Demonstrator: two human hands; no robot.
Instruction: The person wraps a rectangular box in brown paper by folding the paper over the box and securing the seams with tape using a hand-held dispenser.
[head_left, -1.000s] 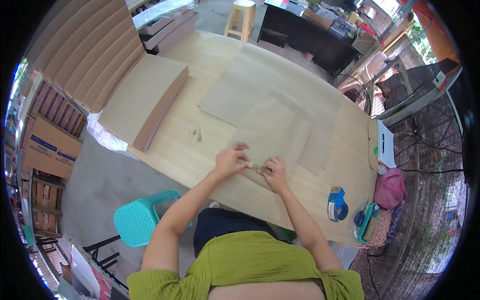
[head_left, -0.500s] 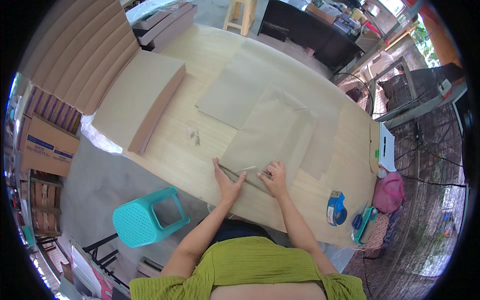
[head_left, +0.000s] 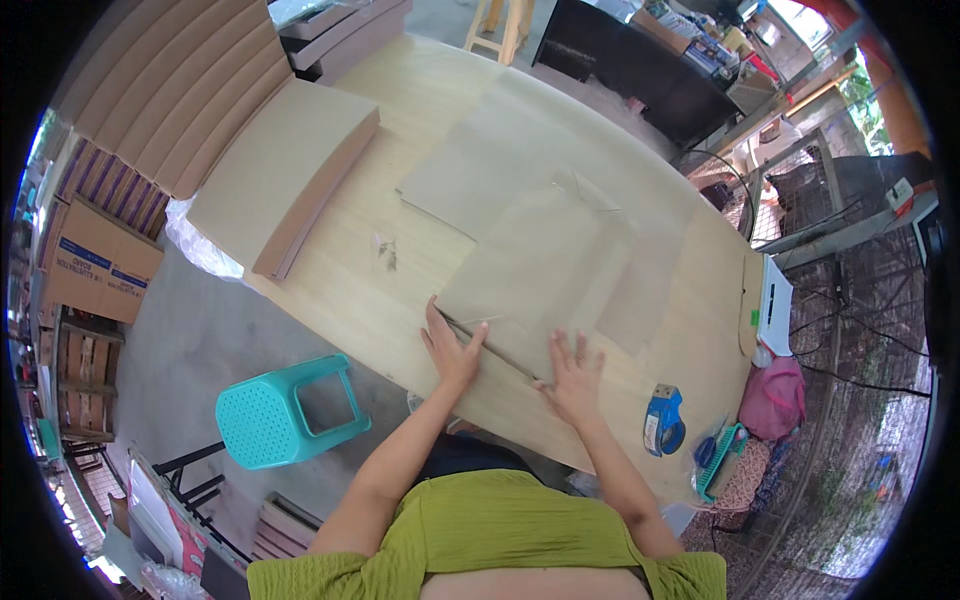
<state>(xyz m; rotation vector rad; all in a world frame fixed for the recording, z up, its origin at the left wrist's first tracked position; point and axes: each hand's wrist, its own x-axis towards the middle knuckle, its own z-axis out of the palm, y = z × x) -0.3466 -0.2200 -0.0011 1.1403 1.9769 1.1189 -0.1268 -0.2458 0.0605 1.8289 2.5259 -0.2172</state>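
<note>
A folded sheet of brown paper (head_left: 535,265) lies on the pale wooden table, its near edge turned up along a dark, narrow gap. At the paper's near left corner rests my left hand (head_left: 453,355), thumb and fingers spread on either side of that edge. My right hand (head_left: 574,380) lies flat with its fingers apart on the near right part of the paper. Under and behind it is a larger grey-brown sheet (head_left: 450,190). Small clear scraps (head_left: 385,253) sit on the wood left of the paper.
A stack of brown board (head_left: 285,165) occupies the table's left end. At the right are a blue tape dispenser (head_left: 664,420), a teal basket (head_left: 722,463) and a pink bag (head_left: 773,398). A turquoise stool (head_left: 290,412) stands on the floor at the left.
My right hand has opened from a pinch at the near edge and moved right, now flat on the paper. My left hand stays at the corner. The view has shifted slightly.
</note>
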